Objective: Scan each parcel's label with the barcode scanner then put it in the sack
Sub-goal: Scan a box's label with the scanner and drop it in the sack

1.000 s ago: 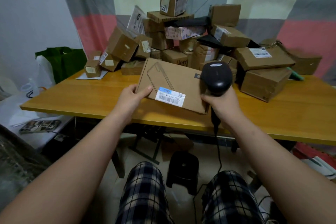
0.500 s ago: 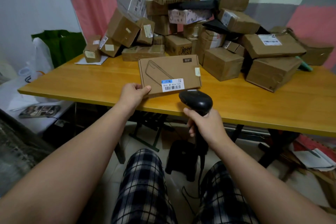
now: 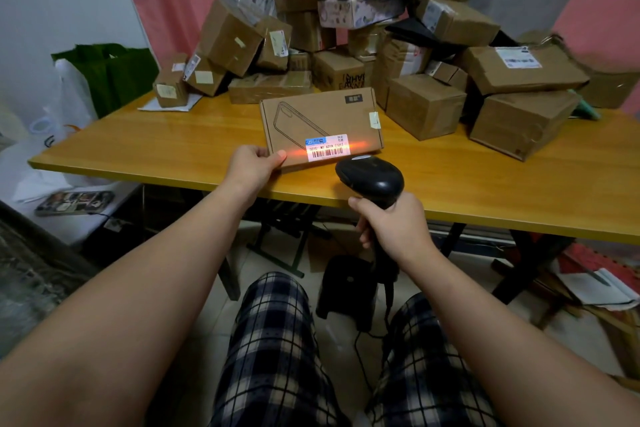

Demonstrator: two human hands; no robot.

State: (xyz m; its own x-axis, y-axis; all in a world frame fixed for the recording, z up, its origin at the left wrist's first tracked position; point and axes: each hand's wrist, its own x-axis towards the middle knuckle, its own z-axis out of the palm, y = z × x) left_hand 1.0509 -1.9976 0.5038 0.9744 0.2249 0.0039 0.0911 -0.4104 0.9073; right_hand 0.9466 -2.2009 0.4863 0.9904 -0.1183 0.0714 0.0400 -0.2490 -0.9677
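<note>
Flat cardboard parcel [image 3: 322,121] on tabletop [image 3: 138,152], 11 o'clock of barcode scanner [image 3: 370,179]. Left hand [image 3: 252,168] grip clamped on the parcel's near-left corner. Right hand [image 3: 394,227] grip wrapped round the scanner handle. Red beam crosses label [image 3: 327,149]. Parcel pile [image 3: 426,104] at 12 o'clock.

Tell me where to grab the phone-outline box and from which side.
Take the flat box by its near-left corner, coming from the left, thumb on top, as the left hand does. It is thin and lies flat, so a pinch across its thickness should suit; this side keeps clear of the label and the barcode scanner.
</note>
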